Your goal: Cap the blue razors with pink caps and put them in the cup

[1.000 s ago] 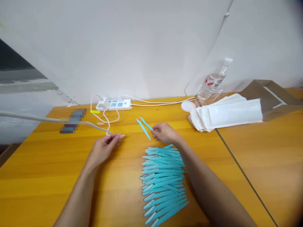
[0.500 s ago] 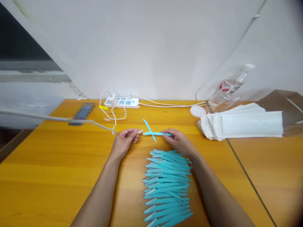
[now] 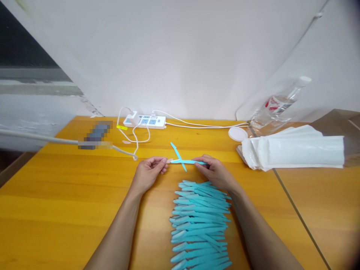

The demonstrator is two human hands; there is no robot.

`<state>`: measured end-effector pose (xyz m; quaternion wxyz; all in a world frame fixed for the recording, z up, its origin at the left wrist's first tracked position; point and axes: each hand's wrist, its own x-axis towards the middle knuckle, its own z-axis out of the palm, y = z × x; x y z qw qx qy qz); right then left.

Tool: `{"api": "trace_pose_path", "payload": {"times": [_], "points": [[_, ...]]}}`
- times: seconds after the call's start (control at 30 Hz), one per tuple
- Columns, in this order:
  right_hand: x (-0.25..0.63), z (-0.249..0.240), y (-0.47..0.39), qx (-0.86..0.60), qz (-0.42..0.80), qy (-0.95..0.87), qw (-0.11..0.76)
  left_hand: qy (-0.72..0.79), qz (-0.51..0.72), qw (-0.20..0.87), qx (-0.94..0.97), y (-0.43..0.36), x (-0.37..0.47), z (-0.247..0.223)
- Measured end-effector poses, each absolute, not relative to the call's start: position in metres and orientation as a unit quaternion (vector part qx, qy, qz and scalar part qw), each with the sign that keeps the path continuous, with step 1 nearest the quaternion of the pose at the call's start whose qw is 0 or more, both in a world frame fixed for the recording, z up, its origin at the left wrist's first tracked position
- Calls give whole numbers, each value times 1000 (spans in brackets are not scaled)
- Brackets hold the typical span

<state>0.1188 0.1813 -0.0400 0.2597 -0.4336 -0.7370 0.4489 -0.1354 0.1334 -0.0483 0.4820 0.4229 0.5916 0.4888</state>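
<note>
Between thumb and fingers, my left hand [image 3: 152, 170] pinches a small translucent cap [image 3: 169, 161]. My right hand [image 3: 212, 170] grips the right end of a blue stick [image 3: 187, 162], held level. The stick's left tip meets the cap; how far it sits inside is too small to tell. Another blue stick [image 3: 175, 149] lies slanted on the table, crossing under the held one. Nearer to me, between my forearms, several blue sticks form a long pile [image 3: 199, 221], lying mostly crosswise with their pale ends to the left.
A power strip [image 3: 157, 122] with white cables stands by the wall. A blurred dark device [image 3: 98, 133] lies at the left. On the right are a round white lid [image 3: 237, 134], a clear bottle [image 3: 277, 107], white packets [image 3: 306, 152] and a brown box [image 3: 341, 127] on the table [image 3: 70, 202].
The cap in my left hand and the tip of the blue stick have come together; before, a small gap lay between them. The view has shifted slightly.
</note>
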Motion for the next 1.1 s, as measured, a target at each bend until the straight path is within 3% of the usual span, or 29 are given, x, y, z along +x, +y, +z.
{"api": "trace_pose_path", "payload": {"times": [0.17, 0.33, 0.53, 0.77, 1.0, 1.1], "points": [[116, -38, 177, -411, 443, -753, 259, 582, 480, 510, 413, 133, -120, -46], [127, -28, 186, -422, 451, -760, 203, 574, 442, 542, 426, 120, -121, -30], [89, -21, 217, -538, 308, -773, 135, 574, 345, 547, 503, 68, -99, -18], [25, -17, 225, -548, 188, -815, 5, 700, 270, 309, 585, 60, -139, -29], [41, -15, 227, -551, 205, -808, 18, 801, 186, -7, 569, 148, -285, -50], [62, -12, 222, -529, 230, -816, 47, 768, 132, -16, 626, 181, -308, -51]]}}
